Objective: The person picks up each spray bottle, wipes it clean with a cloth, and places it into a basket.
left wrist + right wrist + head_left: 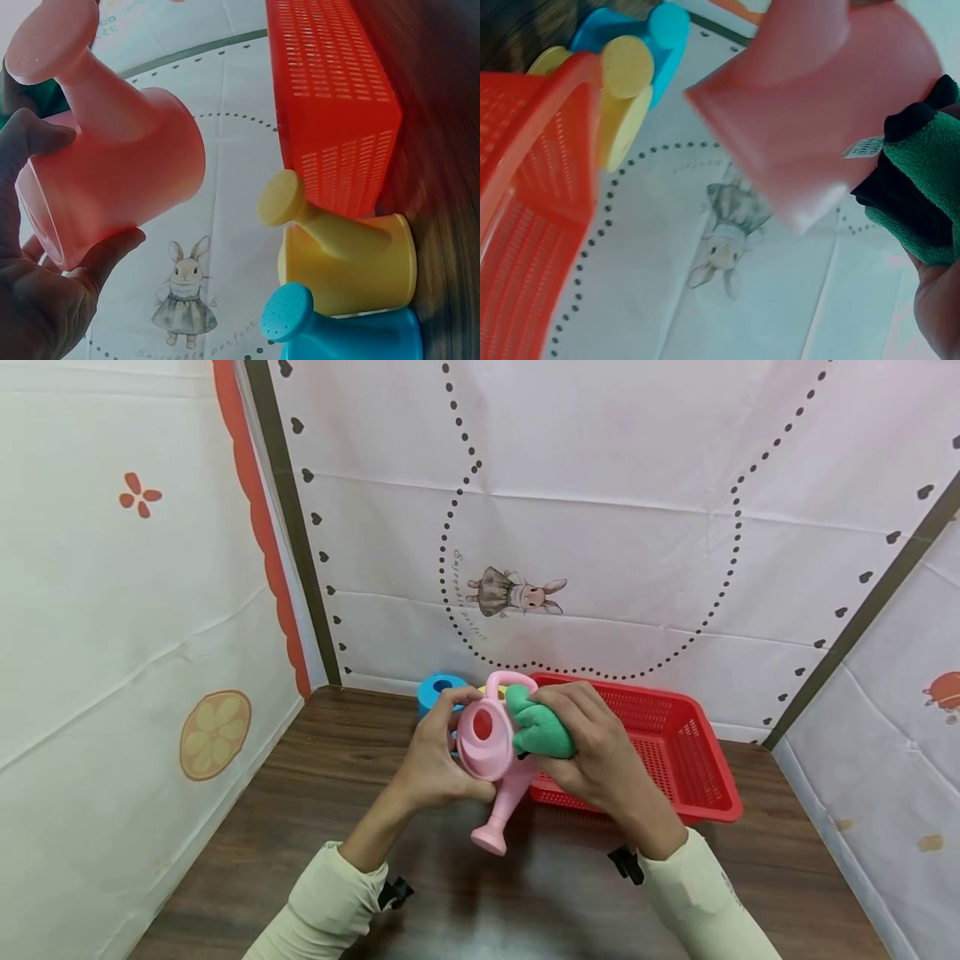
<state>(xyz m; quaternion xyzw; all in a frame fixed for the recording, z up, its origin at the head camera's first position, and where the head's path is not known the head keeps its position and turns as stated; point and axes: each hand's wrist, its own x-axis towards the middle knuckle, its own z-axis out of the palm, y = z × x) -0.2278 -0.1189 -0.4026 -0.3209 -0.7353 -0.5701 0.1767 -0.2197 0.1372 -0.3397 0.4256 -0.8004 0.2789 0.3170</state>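
Observation:
My left hand (435, 764) grips a pink toy watering can (487, 747) round its body, held up over the table with the spout angled toward me. In the left wrist view the thumb and fingers wrap the can's rim end. A bunched green cloth (546, 731) is in my right hand (596, 747), against the can's right side. The right wrist view shows the cloth (930, 172) with a dark underside, beside a small white label (865, 148) on the can. Behind the hands stand a blue watering can (352, 334) and a yellow watering can (352, 262), side by side.
A red perforated basket (708, 760) sits at the back right of the brown wooden table (300, 827), next to the yellow can. White printed sheets (600, 552) hang as walls at the back and both sides.

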